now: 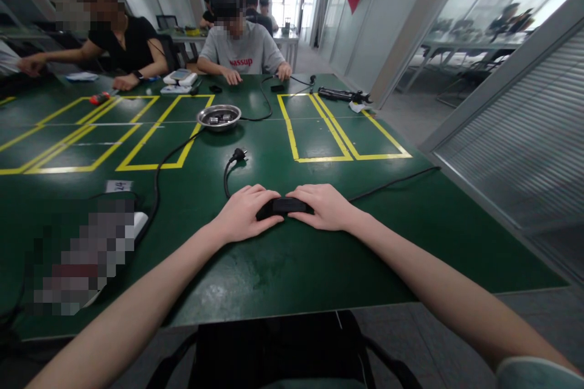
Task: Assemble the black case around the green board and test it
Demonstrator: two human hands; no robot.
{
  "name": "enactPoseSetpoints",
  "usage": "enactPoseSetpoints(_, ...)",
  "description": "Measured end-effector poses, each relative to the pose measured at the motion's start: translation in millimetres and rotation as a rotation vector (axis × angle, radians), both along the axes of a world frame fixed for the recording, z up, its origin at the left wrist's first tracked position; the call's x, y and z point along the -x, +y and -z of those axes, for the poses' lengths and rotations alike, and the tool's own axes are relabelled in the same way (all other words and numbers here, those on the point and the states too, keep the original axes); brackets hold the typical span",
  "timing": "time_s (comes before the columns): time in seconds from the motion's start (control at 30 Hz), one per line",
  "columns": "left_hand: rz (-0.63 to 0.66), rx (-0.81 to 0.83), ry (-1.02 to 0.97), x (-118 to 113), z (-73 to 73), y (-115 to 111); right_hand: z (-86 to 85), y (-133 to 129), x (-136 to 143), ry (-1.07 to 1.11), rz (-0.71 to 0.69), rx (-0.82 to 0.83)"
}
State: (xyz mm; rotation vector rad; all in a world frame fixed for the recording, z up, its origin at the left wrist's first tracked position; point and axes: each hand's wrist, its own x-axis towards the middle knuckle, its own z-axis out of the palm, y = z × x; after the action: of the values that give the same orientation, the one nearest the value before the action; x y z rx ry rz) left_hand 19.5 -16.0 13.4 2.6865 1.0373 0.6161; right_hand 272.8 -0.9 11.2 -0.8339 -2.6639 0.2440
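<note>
Two bare hands held a small black box just above or on the green bench [255, 279]. I could not tell if the box touched it. The black box [289, 205] was between the two hands, near the middle of the close part of the bench. The left hand [250, 213] was curled around the left end, pinching it with the thumb on the near side and the fingers over the far side. The right hand [323, 206] pinched the right end in the same way. The middle of the box showed between them.

A black plug [238, 155] lay past the left hand, with its prongs pointing right. Its bendy cord [225, 177] curved back and went out of sight behind that hand. A thin cord [395, 182] ran from near the right hand out to the right side of the bench.

Farther off, a shiny round bowl [203, 125] held some little metal pieces [222, 119]. Yellow tape [319, 159] made box shapes on both sides of it. A white tag [118, 186] lay on the left, next to a big thing [86, 255] too blurry to name. A long black thing [337, 95] lay at the far right, with crumpled white paper [359, 107] beside it. Across the bench sat a person in a gray shirt [246, 51], and a person in a black top [130, 51] sat to the left.
</note>
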Motion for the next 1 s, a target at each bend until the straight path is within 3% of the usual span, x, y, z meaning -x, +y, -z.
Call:
enactPoseSetpoints(0.27,0.025,0.026,-0.073,-2,-1.9,-6,-5.3,-3,-6,-0.006,-0.06,-0.003)
enactPoseSetpoints(0.47,-0.095,0.421,-0.27,-6,-9.7,-11,-2.5,-5,-5,-0.029,-0.122,-0.332)
enactPoseSetpoints(0.57,-0.111,0.542,-0.296,-8,-11.2,-11,-0.8,-3,-6,-0.022,-0.112,-0.399)
enactPoseSetpoints(0.63,-0.115,0.497,-0.339,-8,-9.6,-11,-0.2,-1,-6,-0.016,-0.085,-0.384)
enactPoseSetpoints(0.83,-0.121,0.023,-0.262,-5,0.4,-11,0.6,0,-2,0.084,-0.037,-0.176)
enactPoseSetpoints(1.0,-0.117,-0.067,-0.157,-3,4.0,-8,0.3,-1,-4,0.093,-0.063,-0.191)
